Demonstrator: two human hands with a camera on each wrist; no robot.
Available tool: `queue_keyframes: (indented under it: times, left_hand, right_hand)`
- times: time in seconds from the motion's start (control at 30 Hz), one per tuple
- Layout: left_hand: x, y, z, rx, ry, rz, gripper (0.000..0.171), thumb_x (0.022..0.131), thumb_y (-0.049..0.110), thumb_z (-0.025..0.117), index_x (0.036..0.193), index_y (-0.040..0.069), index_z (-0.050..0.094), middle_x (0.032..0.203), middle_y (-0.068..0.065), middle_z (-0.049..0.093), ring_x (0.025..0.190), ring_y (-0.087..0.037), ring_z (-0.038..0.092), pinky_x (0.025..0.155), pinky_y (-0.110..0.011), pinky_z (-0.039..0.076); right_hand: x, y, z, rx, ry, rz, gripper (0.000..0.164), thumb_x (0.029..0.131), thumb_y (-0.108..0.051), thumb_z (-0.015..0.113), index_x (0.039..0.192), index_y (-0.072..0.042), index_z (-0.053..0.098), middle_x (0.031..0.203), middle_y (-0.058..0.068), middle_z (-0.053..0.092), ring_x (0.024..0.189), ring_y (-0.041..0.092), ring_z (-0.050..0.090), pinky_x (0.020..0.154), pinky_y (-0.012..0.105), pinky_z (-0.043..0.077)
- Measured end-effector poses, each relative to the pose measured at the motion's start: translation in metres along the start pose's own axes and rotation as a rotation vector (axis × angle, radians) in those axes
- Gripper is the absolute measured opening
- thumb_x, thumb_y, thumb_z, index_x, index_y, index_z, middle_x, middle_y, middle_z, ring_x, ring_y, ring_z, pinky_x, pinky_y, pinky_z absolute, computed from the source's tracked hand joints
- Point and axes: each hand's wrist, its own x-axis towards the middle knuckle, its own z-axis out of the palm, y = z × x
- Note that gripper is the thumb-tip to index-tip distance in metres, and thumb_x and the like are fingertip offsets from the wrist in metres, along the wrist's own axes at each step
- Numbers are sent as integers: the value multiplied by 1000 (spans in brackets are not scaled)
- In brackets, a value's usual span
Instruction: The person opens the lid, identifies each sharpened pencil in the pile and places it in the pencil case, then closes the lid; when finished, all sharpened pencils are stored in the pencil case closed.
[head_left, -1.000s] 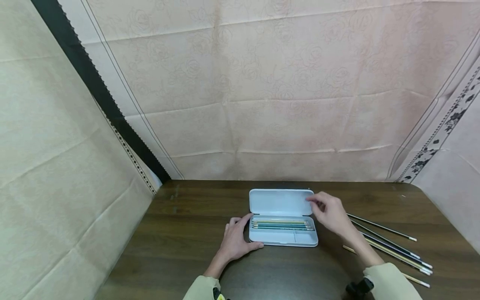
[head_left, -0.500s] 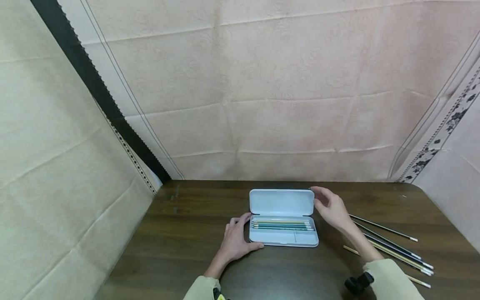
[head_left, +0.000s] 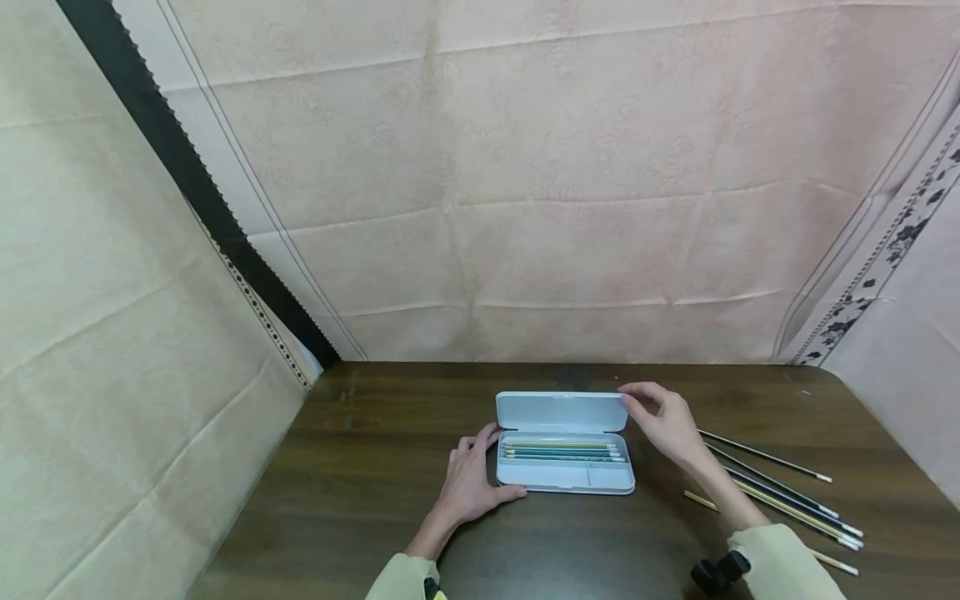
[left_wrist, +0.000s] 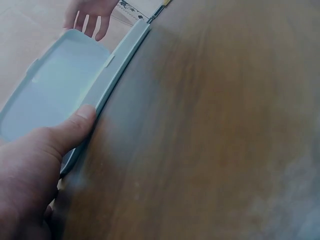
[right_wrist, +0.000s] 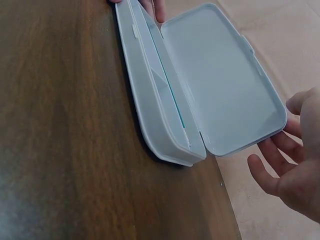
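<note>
A pale blue pencil case (head_left: 551, 478) stands on the table with its lid (head_left: 561, 411) raised at the back. Several green and yellowish pencils (head_left: 562, 451) lie side by side in its rear compartment. My left hand (head_left: 474, 482) grips the case's left end, its thumb on the front wall (left_wrist: 70, 131). At the lid's right end, my right hand (head_left: 662, 421) holds the edge. In the right wrist view, some fingers (right_wrist: 286, 150) pass behind the lid (right_wrist: 225, 80), and the thumb is at its rim.
Several loose pencils (head_left: 795, 502) lie fanned out on the brown wooden table (head_left: 360, 500), right of the case and partly under my right forearm. A pale patterned cloth (head_left: 570, 208) hangs behind the table's far edge.
My right hand has moved from over the lid's right side to its right edge. The lid now tilts up from its lower, laid-back position. My left hand has stayed on the case.
</note>
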Motion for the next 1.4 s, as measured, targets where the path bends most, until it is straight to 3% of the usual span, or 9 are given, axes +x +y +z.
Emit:
queue_keyframes:
  times: [0.17, 0.23, 0.47, 0.67, 0.83, 0.93, 1.17, 1.33, 1.4]
  left_hand:
    - [-1, 0, -1, -27, -2, -4, 112, 69, 63, 84, 154, 10, 32, 148, -2, 50, 122, -25, 42, 99, -51, 31]
    - [-2, 0, -3, -89, 0, -21, 108, 73, 62, 82, 154, 11, 32, 148, -4, 48, 123, -25, 43, 98, -51, 33]
    - [4, 4, -21, -457, 88, 1, 63, 98, 29, 66, 151, 6, 41, 144, -16, 48, 118, -33, 52, 92, -47, 42]
    - [17, 23, -35, -547, 111, 24, 41, 103, 15, 58, 143, 6, 52, 136, -17, 53, 117, -30, 55, 95, -43, 44]
    - [15, 48, -55, -586, 74, 19, 32, 103, 6, 55, 134, -3, 58, 129, -24, 56, 115, -31, 56, 99, -45, 44]
    - [14, 55, -61, -587, 59, 21, 27, 101, 4, 57, 127, -2, 63, 125, -22, 58, 111, -30, 57, 98, -44, 45]
    - [19, 31, -41, -557, 51, 43, 21, 100, 10, 61, 119, 7, 70, 124, -8, 63, 112, -25, 58, 99, -46, 44]
    - [17, 25, -36, -479, 52, 84, 16, 99, 13, 64, 111, 15, 75, 120, 0, 65, 112, -21, 59, 97, -45, 47]
    - [15, 24, -35, -452, 52, 115, 16, 99, 13, 65, 110, 16, 75, 120, 1, 65, 112, -21, 59, 97, -47, 46]
  right_hand:
    - [-3, 1, 0, 9, -2, 10, 30, 101, -25, 63, 121, -3, 67, 115, 15, 66, 99, 30, 63, 80, 28, 51]
    - [-4, 2, 0, 16, -2, 4, 28, 101, -24, 63, 119, -3, 68, 113, 14, 67, 98, 29, 63, 79, 25, 50]
    - [-9, 3, 0, 17, 9, -65, 19, 98, -15, 66, 112, -3, 71, 105, 9, 69, 93, 24, 64, 77, 23, 51]
    - [-17, 2, -2, 29, -9, -81, 15, 97, -13, 67, 109, -5, 72, 104, 6, 68, 94, 22, 63, 81, 20, 49]
    - [-21, 2, -1, 51, -28, -118, 11, 95, -8, 69, 105, -7, 72, 104, 3, 68, 94, 19, 63, 83, 19, 48]
    - [-24, -1, -1, 49, -29, -155, 12, 93, -3, 70, 105, -6, 71, 105, 5, 68, 94, 17, 63, 83, 19, 49]
    - [-28, 4, 0, 78, -57, -228, 18, 88, 6, 71, 100, -7, 71, 109, 10, 65, 93, 21, 65, 82, 27, 53]
    - [-29, 13, 3, 67, -71, -319, 25, 82, 10, 75, 97, -9, 70, 109, 11, 65, 90, 23, 66, 80, 37, 56]
    - [-30, 13, 3, 55, -74, -366, 28, 80, 11, 77, 95, -11, 70, 108, 9, 66, 90, 22, 66, 81, 35, 55]
